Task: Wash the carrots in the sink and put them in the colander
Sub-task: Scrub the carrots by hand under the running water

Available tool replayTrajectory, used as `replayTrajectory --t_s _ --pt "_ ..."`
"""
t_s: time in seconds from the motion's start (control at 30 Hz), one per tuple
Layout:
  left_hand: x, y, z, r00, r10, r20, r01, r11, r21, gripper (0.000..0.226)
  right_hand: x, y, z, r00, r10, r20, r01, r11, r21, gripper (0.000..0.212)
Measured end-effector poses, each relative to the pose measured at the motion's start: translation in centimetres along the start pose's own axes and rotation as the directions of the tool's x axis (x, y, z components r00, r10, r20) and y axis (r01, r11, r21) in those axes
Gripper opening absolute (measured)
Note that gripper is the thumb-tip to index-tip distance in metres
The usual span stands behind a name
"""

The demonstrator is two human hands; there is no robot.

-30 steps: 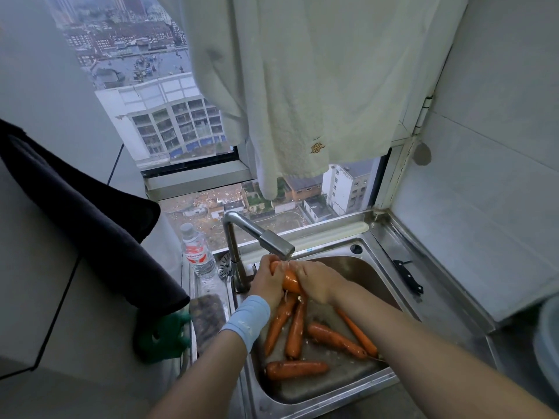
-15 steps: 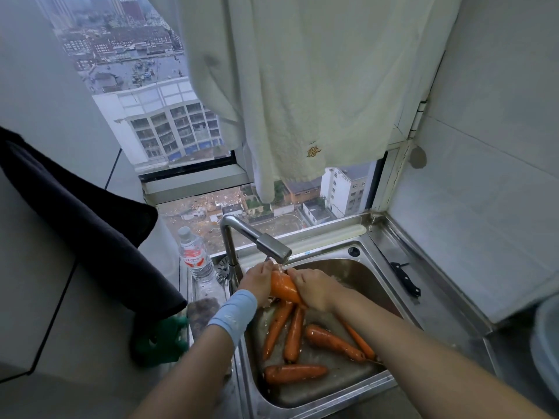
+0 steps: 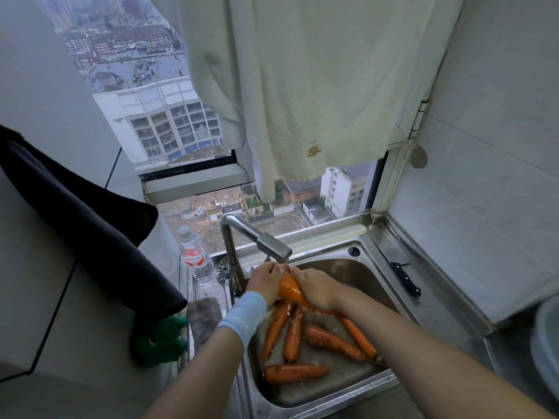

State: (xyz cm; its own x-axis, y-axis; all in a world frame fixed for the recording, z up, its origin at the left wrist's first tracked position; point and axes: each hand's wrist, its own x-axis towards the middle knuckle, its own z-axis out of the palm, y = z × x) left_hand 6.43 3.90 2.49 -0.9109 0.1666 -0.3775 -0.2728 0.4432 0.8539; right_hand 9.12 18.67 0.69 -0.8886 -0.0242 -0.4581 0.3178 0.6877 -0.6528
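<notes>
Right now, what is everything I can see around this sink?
held carrot: one, orange, under the faucet
loose carrots: five, orange, in the sink
sink: one, steel, below the window
faucet: one, steel, sink's left
bottle: one, clear, red label, left of faucet
knife: one, black handle, right counter
towel: one, cream, hanging above
cloth: one, black, draped at left
green object: one, left of sink
left hand, right hand: both grip the held carrot

Carrots [image 3: 332, 343] are orange, the wristband [image 3: 245, 316] pale blue.
</notes>
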Motion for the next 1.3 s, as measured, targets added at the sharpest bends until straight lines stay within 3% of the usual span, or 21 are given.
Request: replayTrajectory --t_s 0.1,0.3,0.47,0.6,0.67,0.83,0.97,1.03,1.1,1.2,1.3 --pt "-0.4 -0.7 -0.8 0.985 0.016 0.172 -0.015 1.000 -0.004 0.019 -0.6 -0.3 -0.2 1.000 0.006 0.001 -0.006 0.999 -0.037 0.062" --pt "-0.3 -0.3 -0.2 0.980 0.053 -0.194 -0.021 0.987 0.161 0.034 -1.1 -2.2 1.1 0.995 -0.096 -0.021 0.093 0.989 -0.117 0.049" --pt "-0.7 -1.0 -1.5 0.990 0.055 0.132 -0.069 0.992 0.106 0.028 -0.1 -1.1 0.8 0.995 -0.083 -0.049 0.075 0.985 -0.156 0.058" --pt "-0.3 -0.7 -0.6 0.990 0.096 -0.101 -0.084 0.990 0.111 0.025 -0.7 -2.0 1.2 0.992 -0.118 -0.050 0.106 0.973 -0.205 0.049" --pt "-0.2 -0.6 -0.5 0.985 0.099 -0.143 -0.082 0.989 0.122 0.026 -0.9 -2.2 1.2 0.991 -0.120 -0.055 0.106 0.971 -0.214 0.044" --pt "-0.1 -1.9 -1.1 0.976 0.110 0.190 -0.125 0.990 0.070 0.022 -0.4 -0.5 0.5 0.993 -0.079 -0.086 0.060 0.976 -0.211 0.054" --pt "-0.5 -1.9 0.1 0.994 0.106 -0.012 -0.104 0.988 0.110 0.025 -0.2 -0.4 1.4 0.986 -0.141 -0.088 0.104 0.935 -0.338 0.047" --pt "-0.9 -1.3 0.4 0.981 0.126 -0.146 -0.112 0.989 0.100 0.030 -0.9 -1.3 1.5 0.986 -0.138 -0.095 0.100 0.941 -0.324 0.041" --pt "-0.5 -1.0 0.0 0.982 0.066 -0.175 -0.056 0.997 0.059 0.032 -1.3 -1.9 1.2 0.986 -0.140 -0.091 0.108 0.951 -0.290 0.037" --pt "0.4 -1.3 -1.5 0.990 -0.129 0.052 0.133 0.987 -0.091 0.022 -1.5 -1.7 0.1 0.998 -0.055 0.006 0.055 0.969 -0.240 0.045" --pt "0.8 -2.2 -2.4 0.937 -0.146 0.316 0.156 0.988 -0.004 0.025 -1.8 -1.7 -0.5 1.000 -0.010 -0.017 0.005 0.969 -0.245 0.063"
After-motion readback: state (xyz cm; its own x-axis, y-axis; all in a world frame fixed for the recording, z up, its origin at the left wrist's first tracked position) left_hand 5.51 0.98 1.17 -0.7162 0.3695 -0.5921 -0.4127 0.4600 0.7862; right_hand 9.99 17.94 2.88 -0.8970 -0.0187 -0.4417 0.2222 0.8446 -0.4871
